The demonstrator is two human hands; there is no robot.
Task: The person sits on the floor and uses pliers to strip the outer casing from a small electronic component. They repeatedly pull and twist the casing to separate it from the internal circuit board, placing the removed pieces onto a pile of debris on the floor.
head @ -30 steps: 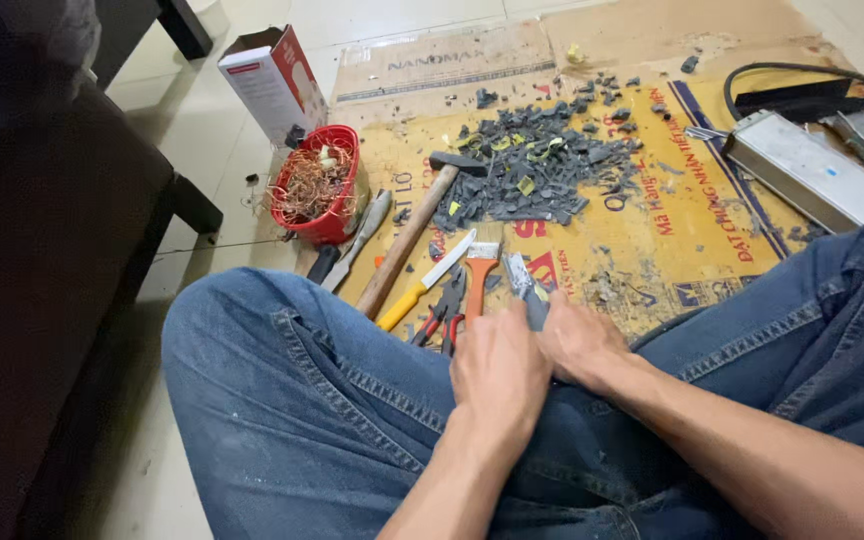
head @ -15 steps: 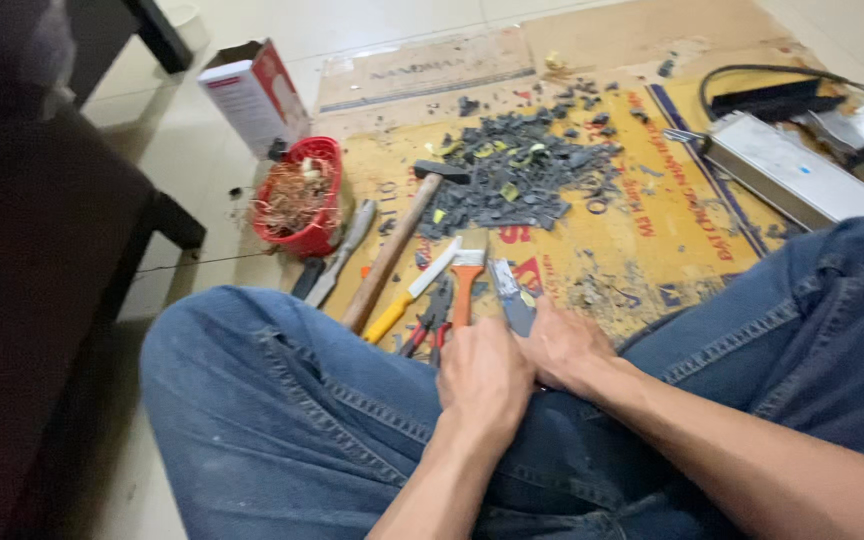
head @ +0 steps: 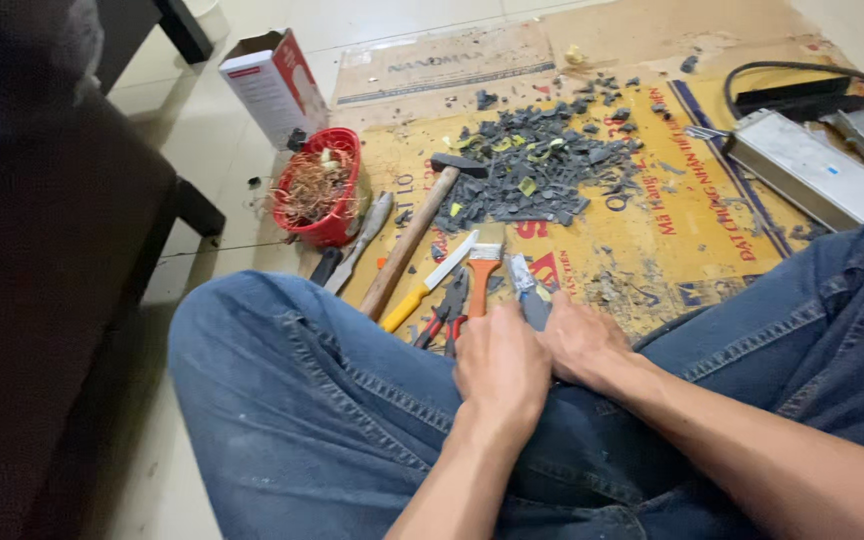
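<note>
At lower centre, both hands meet on a grey metal tool (head: 530,290) pointing up-frame; right hand (head: 580,343) nearer it, left hand (head: 500,372) curled; grip unclear.

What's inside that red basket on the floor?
The red basket holds a tangle of thin coppery wire with a few pale scraps on top. Whatever lies beneath the wire, and the basket's bottom, is covered.

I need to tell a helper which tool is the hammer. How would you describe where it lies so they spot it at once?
On the yellow printed cardboard sheet, look left of the dark pile of broken bits. The hammer lies slanted there, beside the red basket. It alone has a long wooden handle and a black head.
</note>
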